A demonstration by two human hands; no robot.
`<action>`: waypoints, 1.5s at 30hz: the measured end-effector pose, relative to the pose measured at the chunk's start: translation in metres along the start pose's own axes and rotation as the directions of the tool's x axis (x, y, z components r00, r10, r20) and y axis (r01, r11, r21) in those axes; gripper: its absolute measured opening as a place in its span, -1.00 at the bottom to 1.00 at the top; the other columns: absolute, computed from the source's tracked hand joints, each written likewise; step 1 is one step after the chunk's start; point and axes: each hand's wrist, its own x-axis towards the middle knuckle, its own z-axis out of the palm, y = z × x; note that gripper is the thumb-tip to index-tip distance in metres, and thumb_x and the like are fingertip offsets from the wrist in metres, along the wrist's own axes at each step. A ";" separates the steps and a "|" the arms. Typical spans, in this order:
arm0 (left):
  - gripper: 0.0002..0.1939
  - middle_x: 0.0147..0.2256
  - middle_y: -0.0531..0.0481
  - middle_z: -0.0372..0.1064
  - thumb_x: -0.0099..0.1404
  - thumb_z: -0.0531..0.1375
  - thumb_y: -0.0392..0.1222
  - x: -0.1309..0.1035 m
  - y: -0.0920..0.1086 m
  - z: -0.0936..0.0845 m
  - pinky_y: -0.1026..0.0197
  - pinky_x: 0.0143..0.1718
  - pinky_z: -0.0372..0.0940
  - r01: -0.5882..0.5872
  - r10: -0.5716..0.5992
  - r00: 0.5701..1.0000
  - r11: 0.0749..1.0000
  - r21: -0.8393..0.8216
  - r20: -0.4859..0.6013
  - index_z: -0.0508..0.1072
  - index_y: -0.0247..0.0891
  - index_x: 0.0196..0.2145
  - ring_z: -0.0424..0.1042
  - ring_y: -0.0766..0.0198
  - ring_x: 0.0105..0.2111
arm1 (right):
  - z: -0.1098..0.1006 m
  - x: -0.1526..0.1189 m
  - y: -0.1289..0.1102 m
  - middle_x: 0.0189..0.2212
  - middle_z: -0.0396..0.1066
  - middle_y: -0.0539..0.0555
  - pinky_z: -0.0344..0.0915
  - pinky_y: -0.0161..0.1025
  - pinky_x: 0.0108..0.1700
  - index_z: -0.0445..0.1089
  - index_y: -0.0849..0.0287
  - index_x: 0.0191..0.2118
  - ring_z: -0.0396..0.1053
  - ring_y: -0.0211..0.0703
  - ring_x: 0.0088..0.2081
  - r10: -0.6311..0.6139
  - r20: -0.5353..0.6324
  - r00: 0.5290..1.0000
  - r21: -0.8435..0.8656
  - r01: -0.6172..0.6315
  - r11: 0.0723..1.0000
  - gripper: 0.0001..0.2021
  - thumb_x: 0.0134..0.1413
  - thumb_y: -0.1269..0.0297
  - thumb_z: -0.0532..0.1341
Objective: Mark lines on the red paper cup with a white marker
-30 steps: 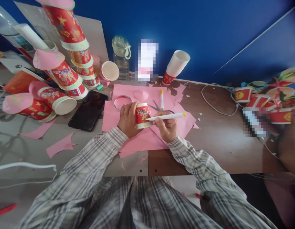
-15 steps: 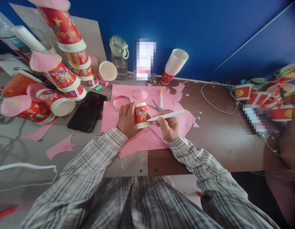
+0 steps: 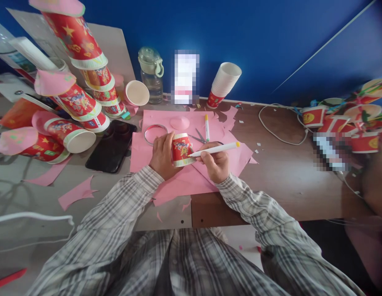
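Note:
My left hand (image 3: pixel 162 157) is wrapped round a red printed paper cup (image 3: pixel 182 148), which is upside down with its rim toward me. Between the fingers of my right hand (image 3: pixel 216 163) is a white marker (image 3: pixel 215 149) with a yellow end; its tip meets the cup's printed side. Under both hands lie pink paper sheets (image 3: pixel 175 187). Just beyond the cup, scissors (image 3: pixel 199 135) and a second marker (image 3: pixel 207 128) rest on the paper, along with a pink paper cone (image 3: pixel 179 123) and a roll of tape (image 3: pixel 154 135).
At left are stacked decorated cups (image 3: pixel 81 41), cups lying down and a black phone (image 3: pixel 111 146). A water bottle (image 3: pixel 151 78), a lit screen (image 3: pixel 185 78) and a cup stack (image 3: pixel 224 80) stand by the blue wall. More cups (image 3: pixel 314 117) and a person's arm (image 3: pixel 376 185) are at right.
The marker tip has shifted slightly on the cup's side, with the right hand moving a little. The whole view has drifted slightly; both grips look the same.

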 end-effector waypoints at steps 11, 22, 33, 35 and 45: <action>-0.06 0.02 -0.32 0.14 -0.02 0.24 0.17 -0.002 -0.001 0.002 -0.19 0.15 0.03 -0.012 0.012 1.000 1.000 0.005 -0.008 -0.08 -0.42 0.13 0.16 -0.06 0.03 | 0.000 -0.002 0.001 -0.54 0.33 0.02 0.29 -0.28 -0.50 0.35 0.22 -0.43 0.32 -0.25 -0.54 -0.004 0.053 0.999 0.050 0.001 0.999 -0.87 0.02 0.29 0.12; -0.04 0.01 -0.33 0.15 -0.03 0.24 0.21 0.000 -0.001 0.001 -0.19 0.12 0.06 -0.006 0.006 1.000 1.000 0.010 -0.009 -0.07 -0.41 0.12 0.18 -0.08 0.02 | -0.001 -0.001 -0.001 -0.49 0.36 0.06 0.30 -0.28 -0.49 0.35 0.22 -0.47 0.34 -0.22 -0.51 0.008 0.036 0.999 0.003 -0.008 1.000 -0.83 0.03 0.26 0.12; -0.13 0.00 -0.32 0.17 0.03 0.21 0.15 0.000 0.003 -0.001 -0.20 0.13 0.06 0.002 -0.002 1.000 1.000 0.004 -0.014 -0.05 -0.41 0.12 0.19 -0.07 0.01 | -0.003 -0.002 0.001 -0.63 0.28 -0.03 0.22 -0.29 -0.55 0.35 0.20 -0.43 0.25 -0.26 -0.61 0.014 0.118 0.993 0.082 -0.023 0.996 -0.89 -0.01 0.28 0.14; -0.11 0.00 -0.32 0.17 0.01 0.21 0.16 0.000 0.002 -0.001 -0.20 0.13 0.06 -0.003 0.003 1.000 1.000 0.004 -0.004 -0.06 -0.42 0.12 0.19 -0.08 0.01 | -0.003 -0.002 0.001 -0.60 0.32 0.00 0.24 -0.28 -0.54 0.35 0.21 -0.42 0.27 -0.25 -0.59 0.025 0.102 0.994 0.069 -0.033 0.997 -0.88 0.00 0.28 0.14; -0.11 0.00 -0.33 0.16 0.02 0.22 0.14 0.000 0.000 0.001 -0.19 0.12 0.05 -0.023 0.024 1.000 1.000 0.014 -0.013 -0.08 -0.40 0.12 0.19 -0.06 0.02 | -0.002 -0.001 0.000 -0.63 0.29 -0.03 0.23 -0.30 -0.55 0.34 0.20 -0.42 0.25 -0.27 -0.61 0.027 0.109 0.994 0.101 -0.038 0.994 -0.90 -0.02 0.30 0.15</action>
